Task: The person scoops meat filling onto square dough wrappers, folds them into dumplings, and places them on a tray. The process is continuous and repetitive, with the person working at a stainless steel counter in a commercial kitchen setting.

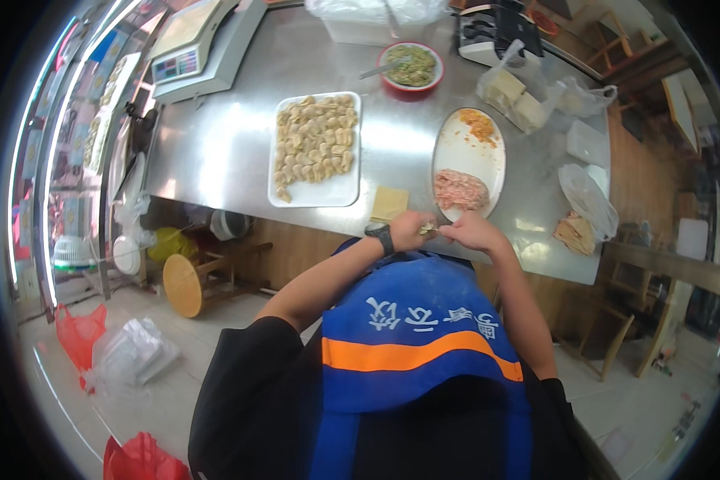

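At the table's near edge my left hand (408, 231), with a dark watch on its wrist, is closed round a small pale wonton (429, 229). My right hand (475, 233) meets it there with fingers pinched together; what they grip is too small to make out. Just beyond the left hand lies a stack of square yellowish wrappers (390, 202). An oval white plate (450, 142) beyond the right hand bears pink minced meat (461, 190) at its near end and orange bits at its far end. Left of it, a white tray (320, 198) carries rows of folded wontons (316, 136).
A red-rimmed bowl (412, 92) of green filling with a spoon stands farther back. Bagged wrapper blocks (516, 98) and crumpled plastic bags (588, 200) lie at the right. A scale (186, 60) sits far left. Below the table's left side stands a wooden stool (182, 286).
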A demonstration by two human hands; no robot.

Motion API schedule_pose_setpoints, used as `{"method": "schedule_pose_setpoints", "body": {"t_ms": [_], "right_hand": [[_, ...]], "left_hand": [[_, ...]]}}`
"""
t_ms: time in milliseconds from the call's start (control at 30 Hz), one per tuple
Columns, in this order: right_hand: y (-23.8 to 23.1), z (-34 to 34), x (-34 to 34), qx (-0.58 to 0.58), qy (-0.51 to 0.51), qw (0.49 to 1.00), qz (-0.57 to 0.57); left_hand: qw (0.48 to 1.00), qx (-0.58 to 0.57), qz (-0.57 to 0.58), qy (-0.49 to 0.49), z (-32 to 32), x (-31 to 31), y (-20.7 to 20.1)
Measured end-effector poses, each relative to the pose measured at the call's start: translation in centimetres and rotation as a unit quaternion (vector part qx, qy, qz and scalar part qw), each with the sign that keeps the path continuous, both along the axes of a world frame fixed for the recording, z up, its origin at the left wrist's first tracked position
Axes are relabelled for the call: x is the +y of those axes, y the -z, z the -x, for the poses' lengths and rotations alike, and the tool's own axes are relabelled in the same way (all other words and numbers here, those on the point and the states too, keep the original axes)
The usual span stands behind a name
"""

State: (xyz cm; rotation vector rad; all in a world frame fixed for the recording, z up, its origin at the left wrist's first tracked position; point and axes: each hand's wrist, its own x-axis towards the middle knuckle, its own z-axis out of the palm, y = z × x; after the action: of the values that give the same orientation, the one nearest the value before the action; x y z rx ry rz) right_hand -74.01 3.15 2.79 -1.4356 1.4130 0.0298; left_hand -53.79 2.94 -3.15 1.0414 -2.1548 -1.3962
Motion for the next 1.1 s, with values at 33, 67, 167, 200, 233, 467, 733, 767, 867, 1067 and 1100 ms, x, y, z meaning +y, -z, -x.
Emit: {"method": "schedule_pose_setpoints", "body": {"t_ms": [33, 67, 167, 200, 233, 467, 733, 767, 867, 1067, 1100], "right_hand": [[-0.4, -0.2, 0.0, 0.014, -0.012, 1.0, -0.012], [-0.6, -0.5, 0.0, 0.028, -0.023, 0.999, -0.023], [0.0, -0.9, 0.4, 0.027, -0.036, 0.999, -0.011], [0.2, -1.1, 0.4, 0.037, -0.043, 0.998, -0.005], [0.3, -1.3, 0.4, 0.047, -0.05, 0.998, 0.002], [-1.7, 0.0, -0.4, -0.046, 0.013, 0.998, 0.036], [-1.9, 5.3, 3.8, -0.082, 0.184, 0.972, -0.122], [-1.5, 5.2, 4.4, -0.084, 0.198, 0.968, -0.129], [-1.4, 4.5, 5.6, -0.094, 0.231, 0.954, -0.166], [-1.1, 3.4, 6.1, -0.115, 0.239, 0.948, -0.178], [-1.2, 3.2, 6.0, -0.113, 0.242, 0.947, -0.177]], "left_hand": [[1.0, -0.006, -0.015, -0.005, -0.2, 0.6, 0.6], [0.999, -0.011, -0.028, -0.009, -0.2, 1.1, 0.9], [0.998, 0.002, -0.059, -0.025, -0.7, 1.8, 1.2], [0.997, 0.012, -0.067, -0.03, -0.9, 1.9, 1.2], [0.997, 0.01, -0.071, -0.032, -1.0, 1.8, 1.2], [0.994, -0.002, -0.051, -0.093, -4.8, -0.2, 3.0], [0.96, -0.081, -0.041, -0.266, -13.2, -2.0, 2.4], [0.952, -0.1, -0.035, -0.288, -13.5, -2.0, 2.5], [0.919, -0.029, -0.092, -0.383, -13.8, -2.2, 2.5], [0.915, -0.287, 0.158, -0.237, -18.1, -4.6, 3.4], [0.913, -0.296, 0.168, -0.224, -19.2, -5.2, 3.0]]}}
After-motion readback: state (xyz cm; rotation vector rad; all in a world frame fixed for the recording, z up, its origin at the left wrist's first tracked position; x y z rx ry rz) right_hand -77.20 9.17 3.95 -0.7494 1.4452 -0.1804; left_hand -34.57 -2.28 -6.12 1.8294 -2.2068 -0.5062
